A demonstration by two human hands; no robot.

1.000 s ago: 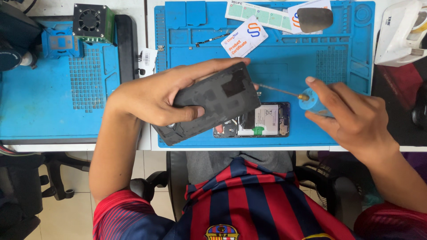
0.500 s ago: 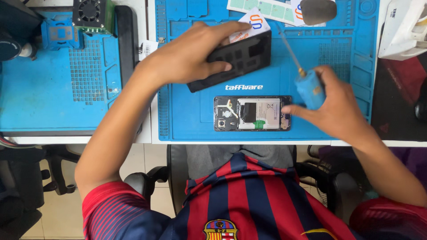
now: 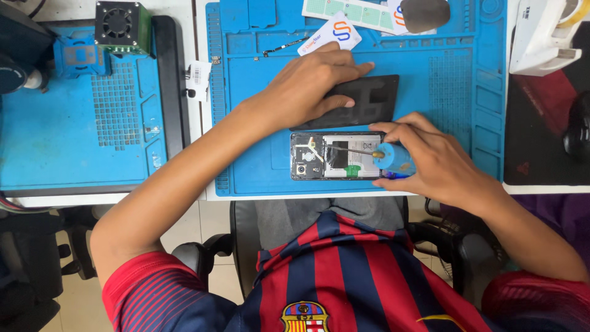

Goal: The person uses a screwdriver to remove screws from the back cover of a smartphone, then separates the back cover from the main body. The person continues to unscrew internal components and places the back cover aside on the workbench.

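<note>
Blue silicone work mats cover the bench: a smaller mat (image 3: 74, 135) lies at the left, with a small green-framed fan unit (image 3: 118, 26) at its far edge. To its right we see the large blue mat (image 3: 258, 123). Our left hand (image 3: 307, 86) rests flat, fingers spread, on the dark back cover (image 3: 375, 98) near the mat's centre, pressing it down rather than gripping it. Just nearer to us lies the opened phone (image 3: 335, 157), internals facing up. Our right hand (image 3: 430, 160) is closed around the blue-handled screwdriver (image 3: 393, 158), whose thin shaft points left over the phone's internals. At the far right sits a white device (image 3: 541, 37).
</note>
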